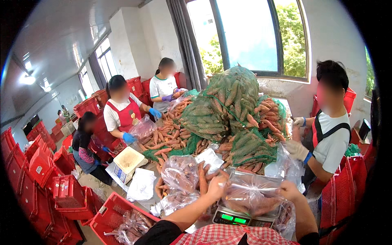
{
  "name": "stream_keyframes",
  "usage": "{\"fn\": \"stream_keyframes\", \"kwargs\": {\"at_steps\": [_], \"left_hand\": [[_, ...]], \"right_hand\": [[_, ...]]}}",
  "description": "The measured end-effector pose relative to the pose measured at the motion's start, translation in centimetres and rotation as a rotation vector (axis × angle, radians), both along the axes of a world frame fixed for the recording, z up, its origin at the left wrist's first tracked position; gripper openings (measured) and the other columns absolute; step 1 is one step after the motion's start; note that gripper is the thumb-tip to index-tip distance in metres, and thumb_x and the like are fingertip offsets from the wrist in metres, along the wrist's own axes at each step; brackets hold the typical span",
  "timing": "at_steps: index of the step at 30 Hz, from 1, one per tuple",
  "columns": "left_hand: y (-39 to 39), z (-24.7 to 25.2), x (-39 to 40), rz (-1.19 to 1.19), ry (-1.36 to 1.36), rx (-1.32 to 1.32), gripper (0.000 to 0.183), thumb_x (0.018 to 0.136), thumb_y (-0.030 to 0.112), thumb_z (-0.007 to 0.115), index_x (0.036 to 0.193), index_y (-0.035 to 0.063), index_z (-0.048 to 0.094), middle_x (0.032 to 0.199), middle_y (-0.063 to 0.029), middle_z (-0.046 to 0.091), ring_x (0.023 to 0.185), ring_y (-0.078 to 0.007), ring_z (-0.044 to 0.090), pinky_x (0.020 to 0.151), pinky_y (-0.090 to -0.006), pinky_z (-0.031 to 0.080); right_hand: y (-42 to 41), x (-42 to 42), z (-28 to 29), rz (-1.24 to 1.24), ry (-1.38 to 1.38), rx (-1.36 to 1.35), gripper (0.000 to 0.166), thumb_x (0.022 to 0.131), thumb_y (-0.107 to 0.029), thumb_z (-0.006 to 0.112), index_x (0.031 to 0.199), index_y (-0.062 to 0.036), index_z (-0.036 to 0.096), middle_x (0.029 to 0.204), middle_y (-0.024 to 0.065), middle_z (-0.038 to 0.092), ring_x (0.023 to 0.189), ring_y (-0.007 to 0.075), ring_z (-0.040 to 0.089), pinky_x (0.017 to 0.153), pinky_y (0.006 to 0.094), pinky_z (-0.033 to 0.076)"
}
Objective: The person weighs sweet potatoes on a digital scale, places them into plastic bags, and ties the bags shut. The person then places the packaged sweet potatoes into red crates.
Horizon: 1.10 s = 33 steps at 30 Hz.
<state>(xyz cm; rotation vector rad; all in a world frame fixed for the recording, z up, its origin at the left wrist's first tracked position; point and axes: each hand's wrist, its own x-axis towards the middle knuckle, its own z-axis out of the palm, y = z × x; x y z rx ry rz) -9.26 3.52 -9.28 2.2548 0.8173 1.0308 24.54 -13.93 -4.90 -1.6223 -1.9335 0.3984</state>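
Note:
My left hand (218, 186) and my right hand (289, 190) are each closed on one side of the gathered top of a clear plastic bag (252, 199). Sweet potatoes fill the bag, which sits on the tray of a digital scale (235, 219) with a lit green display. More clear bags of sweet potatoes (180, 173) lie left of my left hand. Beyond both hands are loose sweet potatoes (173, 134) and a tall heap of green mesh sacks (226, 98) full of them.
A red plastic crate (114, 196) with bagged sweet potatoes stands at lower left. A second scale (128, 160) and white plastic bags (142, 183) are on the table's left side. A gloved co-worker (330, 131) stands close on the right; others work at the left. Stacked red crates (343, 196) flank the area.

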Motion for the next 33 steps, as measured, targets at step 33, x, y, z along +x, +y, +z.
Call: {"fn": "stream_keyframes", "kwargs": {"at_steps": [33], "left_hand": [[-9.9, 7.0, 9.3, -0.317, -0.291, -1.110, 0.017, 0.092, 0.020, 0.054, 0.096, 0.0044, 0.060, 0.076, -0.0014, 0.059, 0.064, -0.0094, 0.052, 0.052, -0.0256, 0.039]], "right_hand": [[3.3, -9.6, 1.7, 0.177, 1.196, -0.079, 0.031, 0.083, -0.008, 0.058, 0.112, -0.0032, 0.050, 0.111, 0.0087, 0.057, 0.101, 0.0187, 0.054, 0.087, 0.0331, 0.043]]}}
